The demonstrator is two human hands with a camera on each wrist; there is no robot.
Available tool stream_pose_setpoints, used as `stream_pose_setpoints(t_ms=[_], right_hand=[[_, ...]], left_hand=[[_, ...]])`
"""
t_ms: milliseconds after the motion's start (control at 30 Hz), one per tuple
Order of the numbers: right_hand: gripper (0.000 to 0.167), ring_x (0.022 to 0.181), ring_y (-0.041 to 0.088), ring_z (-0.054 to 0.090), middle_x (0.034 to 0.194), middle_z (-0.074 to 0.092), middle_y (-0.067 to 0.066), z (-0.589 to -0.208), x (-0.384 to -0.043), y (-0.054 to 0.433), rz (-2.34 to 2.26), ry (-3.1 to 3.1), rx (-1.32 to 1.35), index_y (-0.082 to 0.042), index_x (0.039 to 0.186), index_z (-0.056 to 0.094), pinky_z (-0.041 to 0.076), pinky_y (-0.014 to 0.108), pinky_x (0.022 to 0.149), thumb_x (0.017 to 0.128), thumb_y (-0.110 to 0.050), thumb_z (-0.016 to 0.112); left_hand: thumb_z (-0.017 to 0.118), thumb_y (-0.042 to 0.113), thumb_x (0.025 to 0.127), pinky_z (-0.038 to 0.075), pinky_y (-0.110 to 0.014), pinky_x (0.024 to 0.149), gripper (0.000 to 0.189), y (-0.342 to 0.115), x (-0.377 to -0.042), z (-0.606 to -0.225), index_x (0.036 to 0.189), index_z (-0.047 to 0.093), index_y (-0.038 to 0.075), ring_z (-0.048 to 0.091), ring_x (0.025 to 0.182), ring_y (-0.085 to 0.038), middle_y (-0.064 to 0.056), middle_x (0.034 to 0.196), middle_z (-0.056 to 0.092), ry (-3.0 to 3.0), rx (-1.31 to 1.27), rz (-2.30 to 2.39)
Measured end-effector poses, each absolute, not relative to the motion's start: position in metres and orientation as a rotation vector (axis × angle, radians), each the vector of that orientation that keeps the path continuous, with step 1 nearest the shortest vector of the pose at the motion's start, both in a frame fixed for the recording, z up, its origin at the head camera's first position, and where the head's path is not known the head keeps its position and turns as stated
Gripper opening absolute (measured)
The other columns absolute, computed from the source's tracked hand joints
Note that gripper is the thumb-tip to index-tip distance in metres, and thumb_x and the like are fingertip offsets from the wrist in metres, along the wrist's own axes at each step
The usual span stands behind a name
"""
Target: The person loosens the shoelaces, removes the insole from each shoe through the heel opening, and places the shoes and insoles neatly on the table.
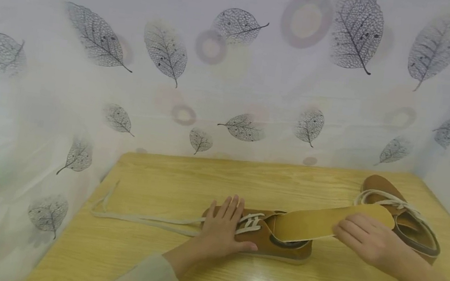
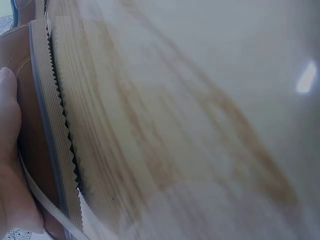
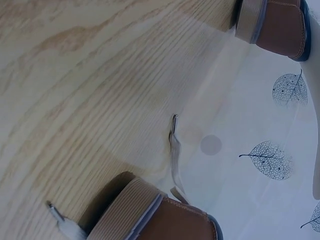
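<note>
The insole [image 1: 312,220] is sloping out of the opening of the nearer brown shoe [image 1: 291,253], around the middle of the table [image 1: 77,254]; the right hand [image 1: 370,240] is pinching its outer part. The left hand [image 1: 219,227], fingers spread, is resting on the toe. Laces [image 1: 133,218] are trailing toward the left edge. A second shoe [image 1: 382,186] is lying near the far right corner.

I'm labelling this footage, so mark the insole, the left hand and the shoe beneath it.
Insole [image 1: 316,224], head view: its upper face.
Left hand [image 1: 220,230], head view: its back.
Shoe under that hand [image 1: 268,245], head view: side of its upper.
</note>
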State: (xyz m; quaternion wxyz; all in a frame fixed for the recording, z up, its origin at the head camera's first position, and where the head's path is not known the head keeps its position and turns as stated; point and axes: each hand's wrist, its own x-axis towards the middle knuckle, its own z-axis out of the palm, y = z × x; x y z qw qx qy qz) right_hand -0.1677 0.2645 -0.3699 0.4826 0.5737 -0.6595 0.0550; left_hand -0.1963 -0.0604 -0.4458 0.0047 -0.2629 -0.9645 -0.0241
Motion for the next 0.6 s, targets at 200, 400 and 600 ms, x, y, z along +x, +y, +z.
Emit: stream_pose_setpoints(t_ms=[200,400,600], right_hand=[[0.029,0.062,0.018,0.053,0.073,0.061,0.008,-0.368,-0.172,0.252,0.15,-1.556,1.424,0.004,0.079,0.063,0.043,0.022,0.052,0.099,-0.003,0.043],[0.032,0.061,0.017,0.053,0.072,0.061,0.007,-0.373,-0.173,0.236,0.119,-1.558,1.439,0.002,0.075,0.063,0.045,0.02,0.052,0.099,-0.001,0.042],[0.038,0.065,0.016,0.057,0.075,0.063,0.006,-0.384,-0.17,0.229,-0.019,-1.64,1.416,0.0,0.078,0.066,0.05,0.022,0.057,0.097,0.008,0.034]], left_hand=[[0.029,0.087,0.074,0.01,-0.058,0.115,0.114,-0.06,-0.196,-0.446,0.152,0.005,0.008,0.009,0.146,-0.028,-0.012,0.159,0.005,-3.027,-0.811,-0.057],[0.03,0.087,0.074,0.008,-0.058,0.115,0.113,-0.06,-0.195,-0.445,0.152,0.005,0.009,0.007,0.146,-0.028,-0.012,0.159,0.003,-3.043,-0.811,-0.069],[0.031,0.086,0.075,0.008,-0.058,0.115,0.112,-0.059,-0.195,-0.446,0.152,0.005,0.009,0.008,0.146,-0.028,-0.012,0.159,0.004,-3.041,-0.821,-0.09]])
